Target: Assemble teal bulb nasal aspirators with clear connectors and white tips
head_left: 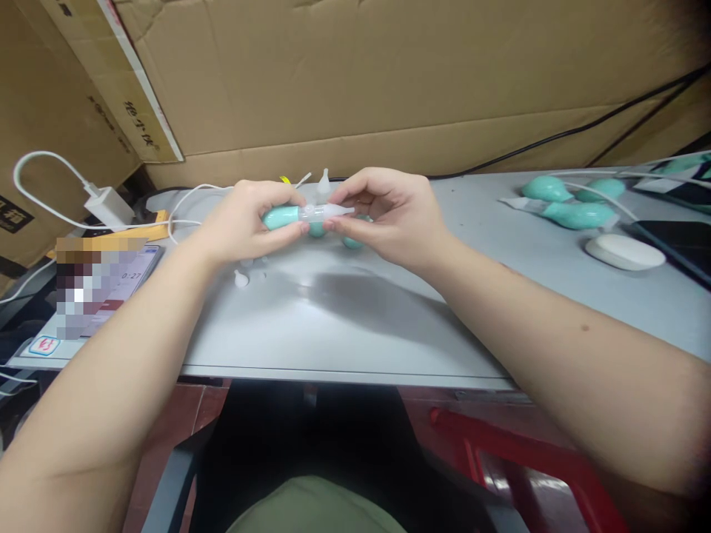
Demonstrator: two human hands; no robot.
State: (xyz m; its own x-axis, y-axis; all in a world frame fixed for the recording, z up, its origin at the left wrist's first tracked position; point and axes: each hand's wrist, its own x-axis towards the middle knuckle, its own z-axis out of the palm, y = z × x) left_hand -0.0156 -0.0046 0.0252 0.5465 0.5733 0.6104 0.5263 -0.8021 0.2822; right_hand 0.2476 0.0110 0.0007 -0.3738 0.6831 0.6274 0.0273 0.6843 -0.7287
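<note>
Between my hands, above the grey table (333, 318), a teal and clear nasal aspirator (311, 214) lies sideways. My left hand (244, 218) is closed around its teal bulb, thumb and finger on the clear collar. With thumb and fingertips, my right hand (389, 215) pinches the base of its white tapered nozzle, which points right. Behind the aspirator stands a loose white nozzle (324, 183). Parts of other teal bulbs (352, 242) show beneath my hands, mostly hidden. Near my left wrist, another small white nozzle (241, 278) rests on the table.
Several teal bulbs (547, 189) lie at the right, near a white oval case (625, 252) and a dark device (678, 240). At the left are a phone (125, 281), a white charger (108, 207) and cables. Cardboard (389, 81) walls the back; a red stool (527, 466) stands below.
</note>
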